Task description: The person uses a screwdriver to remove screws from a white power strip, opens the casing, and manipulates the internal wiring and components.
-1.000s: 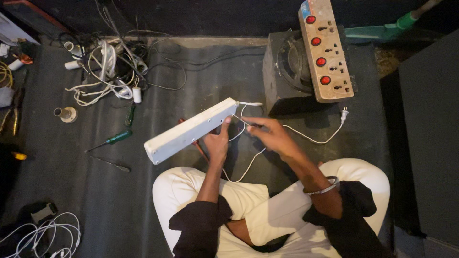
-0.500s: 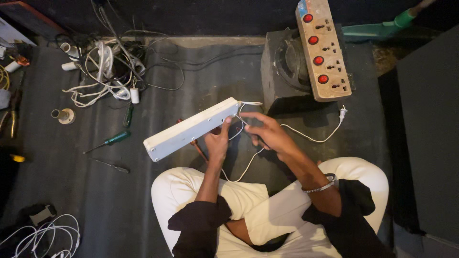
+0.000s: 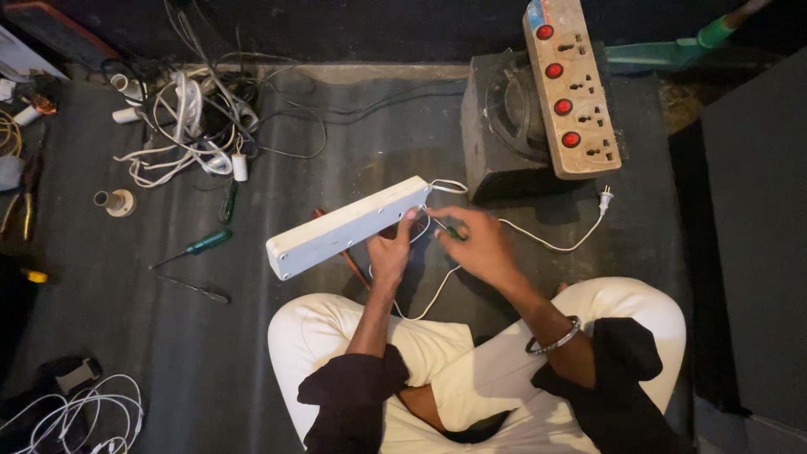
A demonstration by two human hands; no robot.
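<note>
Dark matting covers the floor [image 3: 353, 126], and the person sits cross-legged on it, so there's no worktop, just the floor. Only the one head view, looking straight down.

Left hand [image 3: 392, 252] is curled around the near end of a long white power strip casing [image 3: 349, 227], thumb up against its edge, propping it off the floor. Right hand [image 3: 479, 244] is pinched shut on a small green-handled tool [image 3: 450, 230], tip aimed at the end of the casing where the thin white cord [image 3: 546, 244] comes out. That cord loops off to a two-pin plug [image 3: 603, 200] lying loose on the floor at right centre.

The casing sits in the middle of the frame, long axis running from lower left up to upper right, cord end pointing upper right toward a dark boxy unit [image 3: 496, 134] with a wooden socket board [image 3: 570, 88] with red switches resting on top.

Upper left has a tangle of white cables [image 3: 189, 126]; a green screwdriver [image 3: 197, 245] lies left of the casing.

What could go wrong, just a guess: the strip is only held at one end, so pushing with the tool could pivot it and let the tip slip into the left thumb. The wire loops near the end could also snag.
</note>
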